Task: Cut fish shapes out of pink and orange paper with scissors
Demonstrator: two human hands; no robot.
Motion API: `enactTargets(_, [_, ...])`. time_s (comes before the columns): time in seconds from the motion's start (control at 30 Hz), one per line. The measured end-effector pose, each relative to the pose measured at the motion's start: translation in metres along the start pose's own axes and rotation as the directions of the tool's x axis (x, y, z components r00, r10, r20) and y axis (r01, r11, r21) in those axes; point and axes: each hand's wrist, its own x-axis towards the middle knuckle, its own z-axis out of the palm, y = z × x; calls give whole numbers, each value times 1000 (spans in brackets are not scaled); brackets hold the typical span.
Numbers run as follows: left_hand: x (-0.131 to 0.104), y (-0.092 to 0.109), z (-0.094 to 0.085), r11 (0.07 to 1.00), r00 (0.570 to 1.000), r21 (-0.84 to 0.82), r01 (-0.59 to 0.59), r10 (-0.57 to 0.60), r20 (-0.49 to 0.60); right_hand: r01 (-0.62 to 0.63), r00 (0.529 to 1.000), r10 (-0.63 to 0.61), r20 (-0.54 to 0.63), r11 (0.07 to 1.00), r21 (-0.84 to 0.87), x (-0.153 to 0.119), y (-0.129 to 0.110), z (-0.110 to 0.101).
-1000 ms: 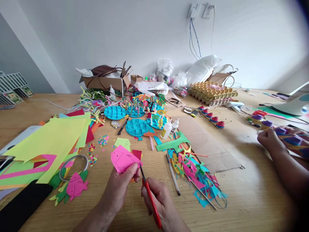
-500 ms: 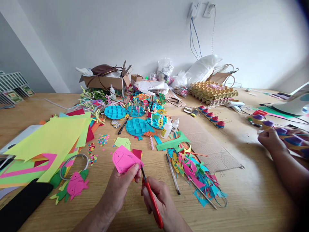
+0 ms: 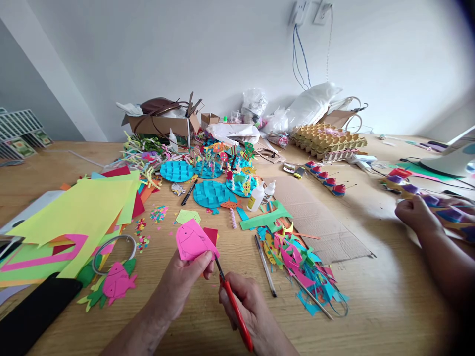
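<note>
Between thumb and fingers, my left hand (image 3: 185,282) pinches a piece of pink paper (image 3: 193,240) with a fish drawn on it in dark lines. My right hand (image 3: 247,304) is closed round the handles of red scissors (image 3: 237,316), whose blades meet the right edge of the pink paper. Behind the paper lie a pale green piece with a drawn line (image 3: 188,216) and a small red piece (image 3: 211,235) on the table. Cut-out fish, a pink one (image 3: 118,282) on top of green ones, lie to the left.
Coloured sheets (image 3: 81,207) and a black object (image 3: 40,316) lie left. Right are a pen (image 3: 265,267), paper scraps (image 3: 304,267), cardboard (image 3: 319,217) and glue bottles (image 3: 256,198). Blue discs (image 3: 211,194) stand behind. At far right another person's hand (image 3: 419,215) touches painted egg-carton pieces (image 3: 451,213).
The pink paper has tilted slightly and shifted a little to the right in my left hand. My right hand and the scissors have moved slightly right and down.
</note>
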Motion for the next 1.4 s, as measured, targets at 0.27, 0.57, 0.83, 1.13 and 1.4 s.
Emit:
enactTargets(0.27, [3,3,-7,997,996,79,12,-19,91,-10,1000,10,11,999,-36,-1,-1,-3])
enactTargets(0.57, [5,18,-12,971,979,237,-35,-14,204,30,999,-26,41,993,-111,-2,-4,-7])
enactTargets(0.83, [7,21,-20,947,975,321,-21,-51,216,16,999,-11,43,994,-112,-2,-3,-8])
enactTargets(1.13, [6,24,-23,942,975,332,-37,-39,219,-2,997,9,81,996,-88,-3,-8,-9])
enactTargets(1.4, [8,24,-28,915,960,400,-45,-71,270,11,996,-4,90,997,-76,-3,-7,-9])
